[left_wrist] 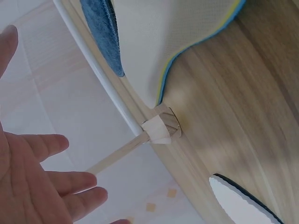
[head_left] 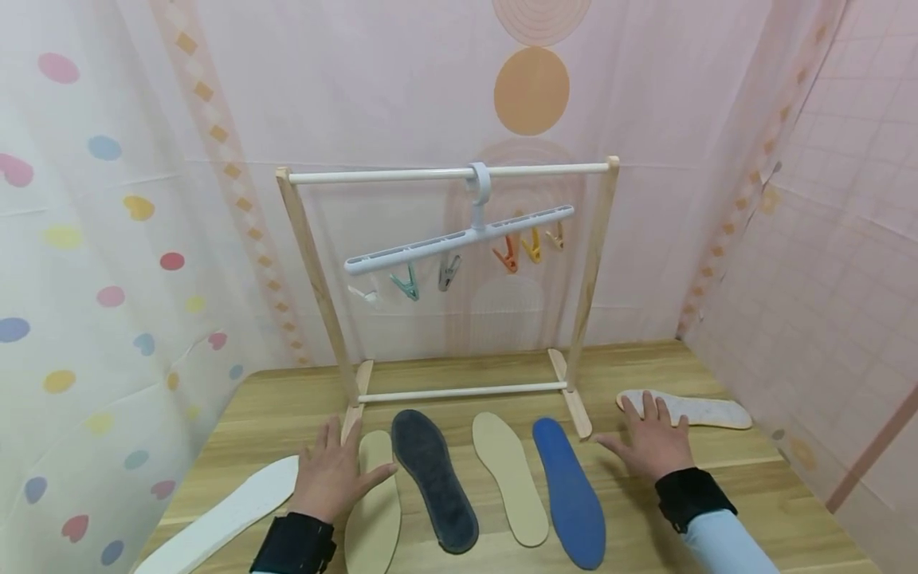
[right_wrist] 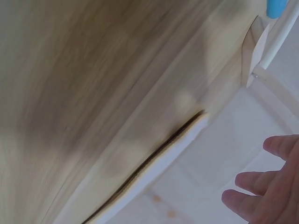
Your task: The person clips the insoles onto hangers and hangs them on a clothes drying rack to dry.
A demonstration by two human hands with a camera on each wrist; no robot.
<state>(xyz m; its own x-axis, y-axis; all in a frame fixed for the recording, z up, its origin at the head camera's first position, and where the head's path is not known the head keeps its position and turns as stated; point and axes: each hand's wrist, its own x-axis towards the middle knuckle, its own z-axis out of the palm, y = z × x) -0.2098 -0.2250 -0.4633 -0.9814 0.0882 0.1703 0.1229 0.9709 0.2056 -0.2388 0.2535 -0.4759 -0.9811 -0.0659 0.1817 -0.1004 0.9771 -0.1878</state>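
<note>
My left hand [head_left: 333, 477] hovers with spread fingers between a white insole [head_left: 222, 518] and a beige insole [head_left: 374, 514], holding nothing. In the left wrist view its palm and loose fingers [left_wrist: 77, 182] show, with the beige insole's blue and yellow edge beyond. At the right, my right hand [head_left: 654, 442], also spread and holding nothing, overlaps the near side of a light grey insole [head_left: 710, 411]. The right wrist view shows this insole [right_wrist: 149, 175] apart from the fingertips. Between the hands lie a dark insole [head_left: 436, 482], a second beige insole [head_left: 511, 482] and a blue insole [head_left: 570, 498].
Behind the insoles stands a wooden rack [head_left: 591, 279] with white rods. A pale blue clip hanger [head_left: 459, 241] hangs tilted from its top rod, carrying several coloured clips, among them a teal clip [head_left: 407, 283] and an orange clip [head_left: 508, 255]. Patterned curtains [head_left: 107, 239] surround the wooden table [head_left: 645, 367].
</note>
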